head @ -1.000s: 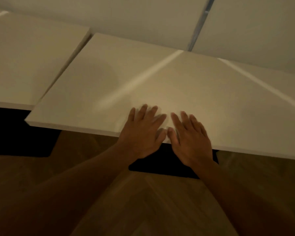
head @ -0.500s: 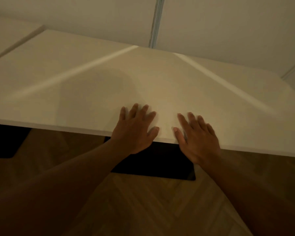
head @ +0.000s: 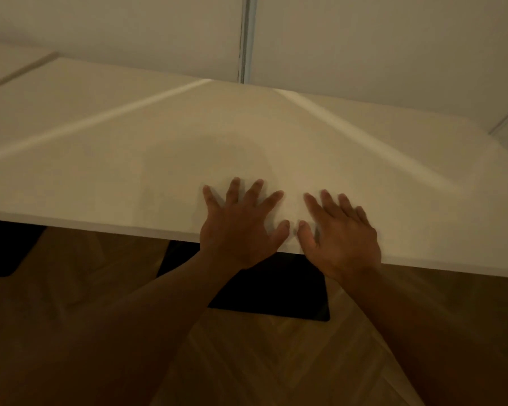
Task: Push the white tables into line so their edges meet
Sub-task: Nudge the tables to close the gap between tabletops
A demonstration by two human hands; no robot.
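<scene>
Head cam, dim warm light. My left hand (head: 241,227) lies flat on the near white table (head: 129,159), fingers straight and spread, palm over the front edge, holding nothing. My right hand (head: 339,232) sits just beside it, also flat w/ fingers straight and a bit closer together, a little blurred, nothing gripped either. Thumbs nearly touch, small gap btwn them.

The tabletop runs wide to both sides of my fingers and stretches ahead of the fingertips to the wall panels (head: 129,33). A soft shadow falls on the top right past my left fingertips. Two pale light streaks cross the surface, one off to the left of my left fingers, one to the right of my right fingers.

Far left and well ahead of my left fingers: second white table (head: 9,64), only its corner in shot. A thin dark seam separates it from the near table; can't tell if the edges actually touch.

Straight ahead of my fingertips, a vertical joint strip (head: 246,39) splits the wall panels. Below my wrists: black base plate (head: 270,291) on the wood floor (head: 247,361), herringbone pattern. Another dark shape (head: 6,247) sits under the tabletop, far left of my left wrist.
</scene>
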